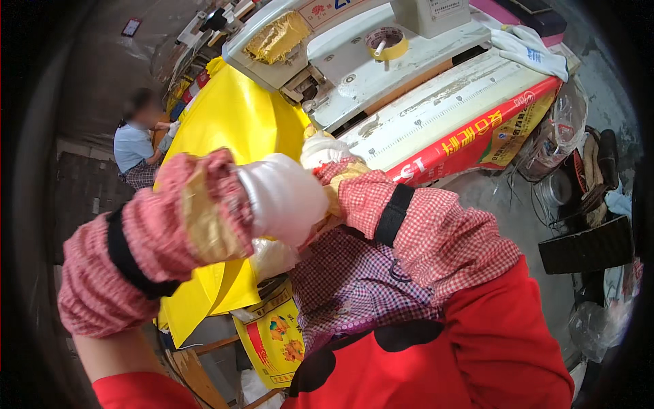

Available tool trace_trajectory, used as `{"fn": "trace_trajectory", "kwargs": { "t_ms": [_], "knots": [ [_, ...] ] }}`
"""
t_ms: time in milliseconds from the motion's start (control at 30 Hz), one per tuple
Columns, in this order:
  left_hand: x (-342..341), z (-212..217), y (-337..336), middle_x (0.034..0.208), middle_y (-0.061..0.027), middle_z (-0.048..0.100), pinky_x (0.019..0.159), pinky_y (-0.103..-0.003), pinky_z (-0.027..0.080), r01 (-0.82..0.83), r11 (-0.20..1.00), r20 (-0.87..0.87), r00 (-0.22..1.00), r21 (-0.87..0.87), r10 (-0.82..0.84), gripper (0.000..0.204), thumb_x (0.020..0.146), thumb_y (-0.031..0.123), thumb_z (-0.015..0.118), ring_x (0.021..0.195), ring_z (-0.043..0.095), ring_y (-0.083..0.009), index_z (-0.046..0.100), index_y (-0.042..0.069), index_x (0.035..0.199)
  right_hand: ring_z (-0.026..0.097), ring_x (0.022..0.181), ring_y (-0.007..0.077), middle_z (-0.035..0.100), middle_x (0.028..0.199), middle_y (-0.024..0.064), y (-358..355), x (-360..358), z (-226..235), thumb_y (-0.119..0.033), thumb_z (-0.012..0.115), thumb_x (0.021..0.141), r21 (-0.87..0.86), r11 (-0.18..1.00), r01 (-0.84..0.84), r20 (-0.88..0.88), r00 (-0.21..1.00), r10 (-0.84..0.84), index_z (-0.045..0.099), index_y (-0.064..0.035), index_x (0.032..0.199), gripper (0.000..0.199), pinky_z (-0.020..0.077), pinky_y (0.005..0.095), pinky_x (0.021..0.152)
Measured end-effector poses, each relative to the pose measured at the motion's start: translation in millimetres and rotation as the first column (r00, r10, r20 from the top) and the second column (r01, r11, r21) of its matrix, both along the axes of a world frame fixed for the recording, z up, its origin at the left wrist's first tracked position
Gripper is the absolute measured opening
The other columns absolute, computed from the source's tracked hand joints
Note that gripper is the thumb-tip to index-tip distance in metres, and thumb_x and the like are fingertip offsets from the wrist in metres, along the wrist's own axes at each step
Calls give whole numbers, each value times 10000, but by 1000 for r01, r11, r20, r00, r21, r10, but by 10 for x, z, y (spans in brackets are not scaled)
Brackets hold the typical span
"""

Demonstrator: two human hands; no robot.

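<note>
Both my hands wear white gloves, and their forearms are wrapped in red checked sleeve covers with black bands. My left hand [283, 198] is in front of the yellow sheet [235, 119], with its fingers blurred and turned out of sight. Just beyond it, my right hand [325, 148] is beside the sheet's right edge, close below the head of the sewing machine [272, 51]. Its fingers are mostly hidden, so I cannot make out a grip. The smooth yellow sheet hangs in folds to the left of the machine and down below my left forearm.
A roll of yellow tape [387, 44] rests on the machine bed. A white glove [530, 51] lies at the table's far right end. Red and yellow printed sheeting [477, 140] covers the table's front edge. Another person [139, 140] sits at the left. Clutter stands at the right.
</note>
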State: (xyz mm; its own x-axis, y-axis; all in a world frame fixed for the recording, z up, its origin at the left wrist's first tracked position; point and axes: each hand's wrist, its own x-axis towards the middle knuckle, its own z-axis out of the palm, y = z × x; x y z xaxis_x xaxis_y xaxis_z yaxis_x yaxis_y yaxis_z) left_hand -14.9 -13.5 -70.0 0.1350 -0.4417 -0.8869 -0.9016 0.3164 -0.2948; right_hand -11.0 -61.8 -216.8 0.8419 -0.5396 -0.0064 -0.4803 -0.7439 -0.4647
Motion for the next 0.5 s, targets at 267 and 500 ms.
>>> {"fn": "trace_trajectory", "kwargs": {
  "t_ms": [267,500],
  "knots": [
    [-108,1129,124,700,-75,623,631,-365,468,399,916,530,787,-48,-315,192,625,255,717,649,573,-272,693,91,721,644,972,198,684,1030,52,-101,-20,131,-250,664,763,-89,955,-282,-187,947,262,707,-135,985,254,520,321,789],
    [-663,147,680,602,-39,593,525,-337,411,275,962,-486,841,7,-237,110,688,120,626,584,564,-236,648,68,594,596,601,218,582,616,47,-112,267,-335,-154,562,799,78,950,-301,183,941,283,603,-89,738,98,493,345,567]
  ]
}}
